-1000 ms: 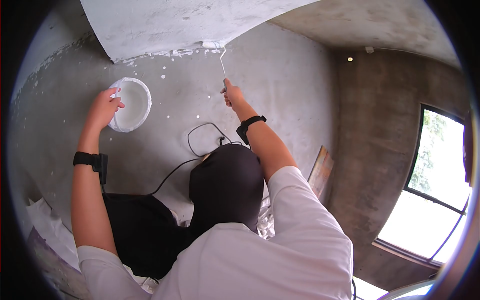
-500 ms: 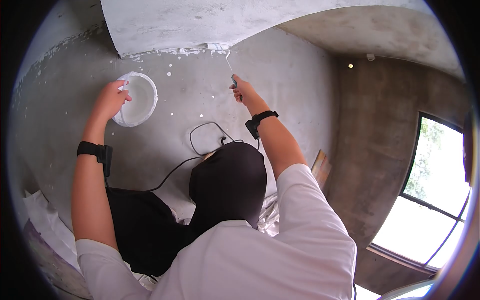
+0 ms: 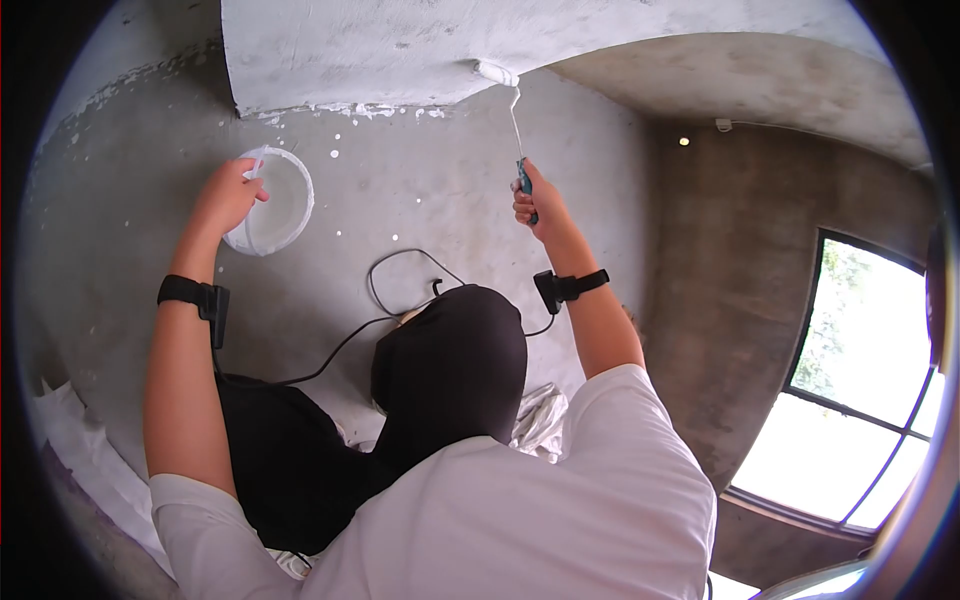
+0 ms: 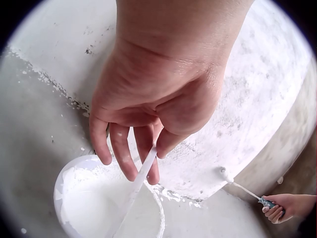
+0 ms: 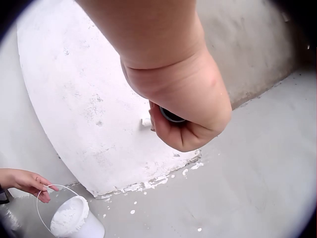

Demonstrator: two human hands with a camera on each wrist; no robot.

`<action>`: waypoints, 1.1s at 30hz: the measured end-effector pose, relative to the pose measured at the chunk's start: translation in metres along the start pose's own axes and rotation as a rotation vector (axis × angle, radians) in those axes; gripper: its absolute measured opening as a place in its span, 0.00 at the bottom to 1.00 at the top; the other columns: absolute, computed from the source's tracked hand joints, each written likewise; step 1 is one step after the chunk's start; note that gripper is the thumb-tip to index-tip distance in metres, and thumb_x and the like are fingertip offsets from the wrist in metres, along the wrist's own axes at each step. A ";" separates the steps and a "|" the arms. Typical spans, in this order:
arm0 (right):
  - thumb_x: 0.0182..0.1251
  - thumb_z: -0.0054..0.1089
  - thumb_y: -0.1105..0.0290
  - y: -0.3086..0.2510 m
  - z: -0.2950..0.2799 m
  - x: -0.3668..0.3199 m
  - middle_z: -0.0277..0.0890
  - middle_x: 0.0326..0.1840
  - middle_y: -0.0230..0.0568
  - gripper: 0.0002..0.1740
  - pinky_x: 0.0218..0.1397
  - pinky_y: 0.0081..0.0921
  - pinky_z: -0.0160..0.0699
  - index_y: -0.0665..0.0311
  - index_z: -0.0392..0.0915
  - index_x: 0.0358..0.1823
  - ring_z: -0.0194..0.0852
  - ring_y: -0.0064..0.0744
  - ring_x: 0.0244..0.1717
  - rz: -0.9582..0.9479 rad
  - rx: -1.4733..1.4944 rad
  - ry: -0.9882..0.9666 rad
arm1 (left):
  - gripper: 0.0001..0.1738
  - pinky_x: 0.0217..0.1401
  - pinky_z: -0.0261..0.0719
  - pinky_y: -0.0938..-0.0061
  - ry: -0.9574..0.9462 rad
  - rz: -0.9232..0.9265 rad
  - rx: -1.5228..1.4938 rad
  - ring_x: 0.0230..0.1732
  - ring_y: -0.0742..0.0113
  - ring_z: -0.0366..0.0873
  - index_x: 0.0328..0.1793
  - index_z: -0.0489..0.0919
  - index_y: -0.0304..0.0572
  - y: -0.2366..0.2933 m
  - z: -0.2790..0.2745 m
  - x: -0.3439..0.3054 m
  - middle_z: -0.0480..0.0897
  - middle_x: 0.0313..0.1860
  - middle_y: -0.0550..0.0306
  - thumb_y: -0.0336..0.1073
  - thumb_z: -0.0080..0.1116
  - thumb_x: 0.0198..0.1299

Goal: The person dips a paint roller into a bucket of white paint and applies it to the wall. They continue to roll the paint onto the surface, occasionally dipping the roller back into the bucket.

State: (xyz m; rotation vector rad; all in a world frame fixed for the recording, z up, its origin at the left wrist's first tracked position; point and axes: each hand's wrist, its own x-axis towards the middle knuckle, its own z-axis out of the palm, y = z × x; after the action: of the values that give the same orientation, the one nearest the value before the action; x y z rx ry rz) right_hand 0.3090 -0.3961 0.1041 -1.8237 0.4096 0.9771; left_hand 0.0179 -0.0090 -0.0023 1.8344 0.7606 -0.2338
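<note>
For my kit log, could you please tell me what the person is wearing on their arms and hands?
The left hand and right hand are bare, without gloves. Short white sleeves cover only the upper arms. The left wrist strap and right wrist strap are black, each with a small black box. A thin black cable shows between the arms.

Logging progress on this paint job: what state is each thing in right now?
bucket: open, white paint inside, held by its wire handle in the left hand.
roller: gripped by the right hand, head against the white patch.
white patch: edge ragged, white splatters beside it.
window: bright with daylight; open or closed, cannot tell.
</note>
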 end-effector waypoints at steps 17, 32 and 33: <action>0.78 0.44 0.39 -0.070 0.007 -0.105 0.50 0.14 0.24 0.32 0.19 0.21 0.46 0.61 0.69 0.27 0.43 0.18 0.13 -0.453 0.295 -0.017 | 0.24 0.53 0.77 0.66 0.014 -0.039 0.010 0.44 0.57 0.84 0.66 0.77 0.36 0.004 0.003 0.001 0.89 0.37 0.53 0.33 0.52 0.64; 0.78 0.41 0.38 -0.148 0.098 -0.133 0.50 0.16 0.27 0.33 0.23 0.23 0.49 0.61 0.64 0.28 0.44 0.20 0.15 -0.963 0.380 0.024 | 0.24 0.53 0.78 0.65 0.010 -0.028 0.056 0.45 0.54 0.85 0.66 0.76 0.34 0.009 -0.002 -0.008 0.89 0.37 0.51 0.33 0.52 0.63; 0.78 0.41 0.38 -0.149 0.100 -0.131 0.50 0.16 0.27 0.33 0.23 0.23 0.49 0.61 0.64 0.28 0.44 0.20 0.15 -0.967 0.383 0.023 | 0.24 0.53 0.78 0.65 0.013 -0.025 0.059 0.45 0.54 0.85 0.66 0.76 0.34 0.009 -0.002 -0.008 0.89 0.37 0.51 0.33 0.52 0.63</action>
State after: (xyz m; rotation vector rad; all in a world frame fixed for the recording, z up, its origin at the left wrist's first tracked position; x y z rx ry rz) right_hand 0.2812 -0.2586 0.2772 -1.4084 -0.2660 0.1798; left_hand 0.0164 -0.0117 0.0093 1.8842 0.7934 -0.2625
